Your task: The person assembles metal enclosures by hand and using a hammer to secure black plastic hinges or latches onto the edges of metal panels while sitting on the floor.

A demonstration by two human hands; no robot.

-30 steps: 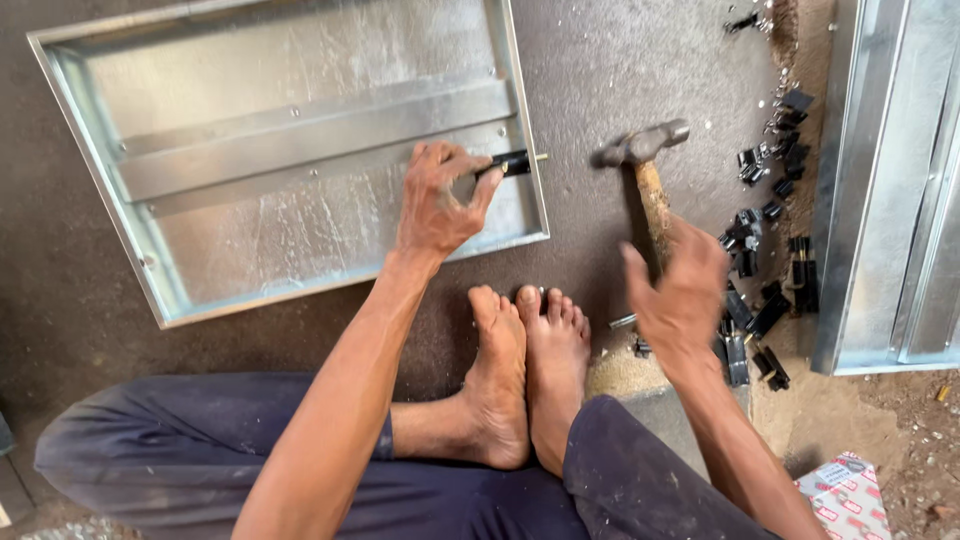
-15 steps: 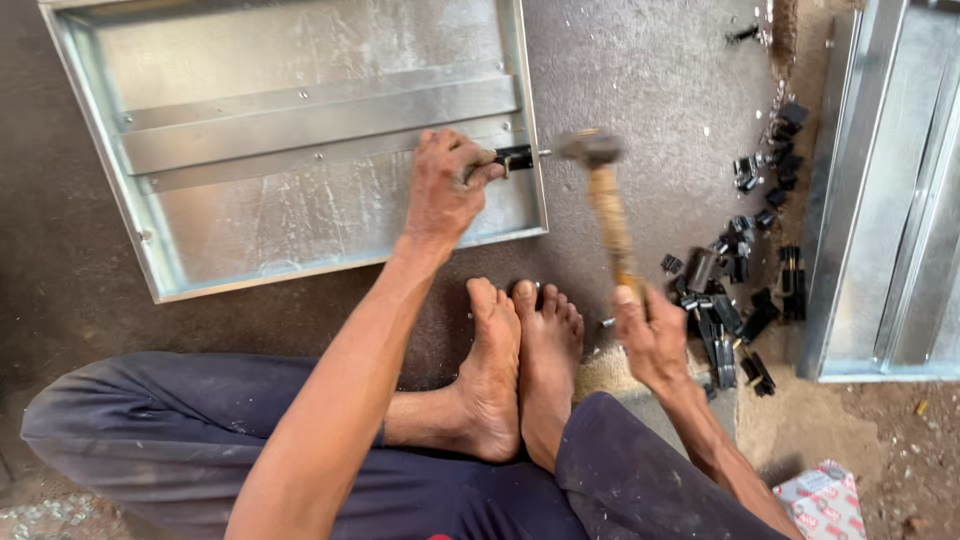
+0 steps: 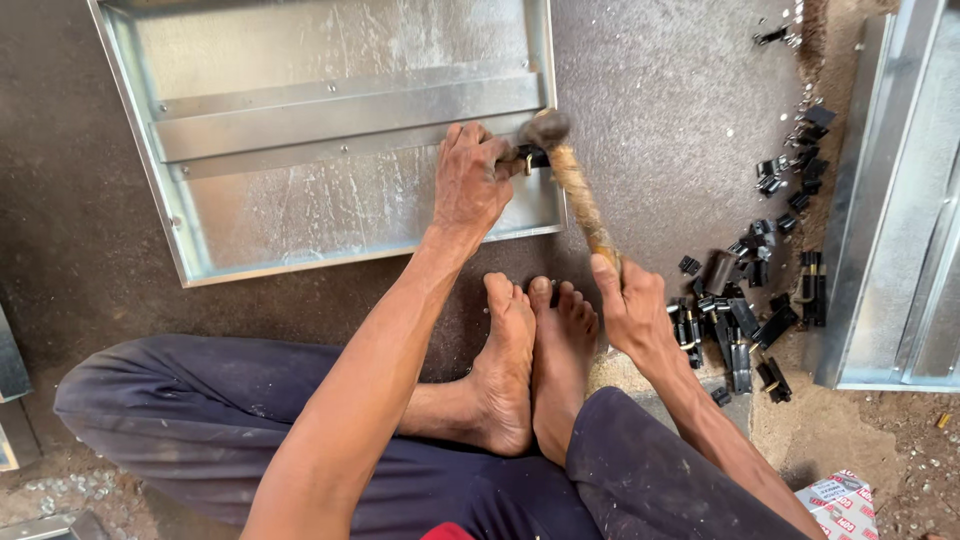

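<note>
While the left hand (image 3: 470,185) pinches a small black clip (image 3: 528,157) at the right rim of the galvanised tray (image 3: 330,120), right hand (image 3: 630,310) fingers wrap the hammer (image 3: 570,175) handle low; head on clip; clip looks stiff, light, best gripped by its sides; spare clips (image 3: 745,320) lie right of tray

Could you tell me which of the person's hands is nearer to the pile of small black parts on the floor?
Right. The right hand holds the hammer handle just beside the black parts; the left hand rests farther off on the metal tray.
</note>
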